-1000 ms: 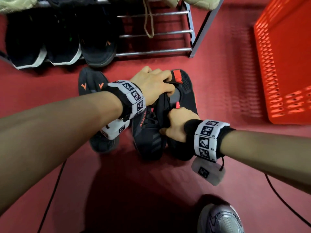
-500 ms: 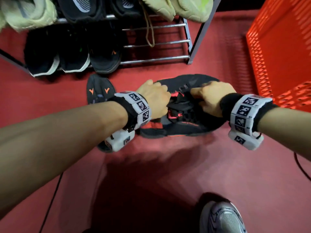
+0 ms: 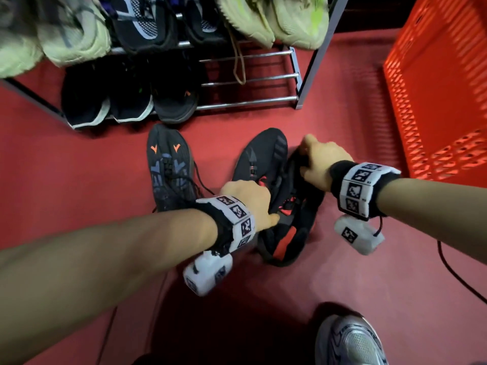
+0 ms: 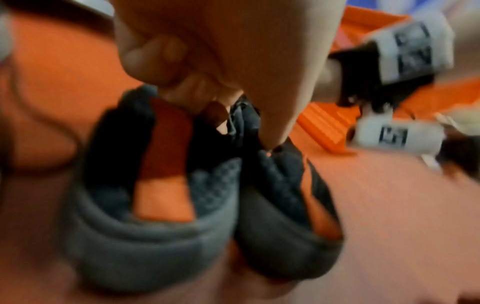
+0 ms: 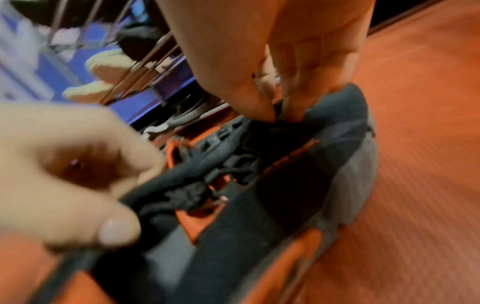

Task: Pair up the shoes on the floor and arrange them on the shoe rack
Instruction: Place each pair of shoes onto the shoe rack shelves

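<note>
On the red floor (image 3: 342, 259) just before the shoe rack (image 3: 307, 83), the left hand (image 3: 249, 201) gripped the collars of the black-and-red shoes (image 3: 263, 159), fingers curled inside. The right hand (image 3: 320, 164) pinched the right-hand shoe's toe end. A black shoe with orange marks (image 3: 168, 167) lay just beside them.

Setting: red-floored area with an orange crate at the right.

The floor (image 3: 342, 272) is a uniform red surface with a fine ribbed texture. An orange perforated plastic crate (image 3: 437, 96) stands at the right edge. A thin black cable (image 3: 458, 277) lies on the floor at the right. Lighting is dim; a dark shadow falls on the lower centre.
</note>
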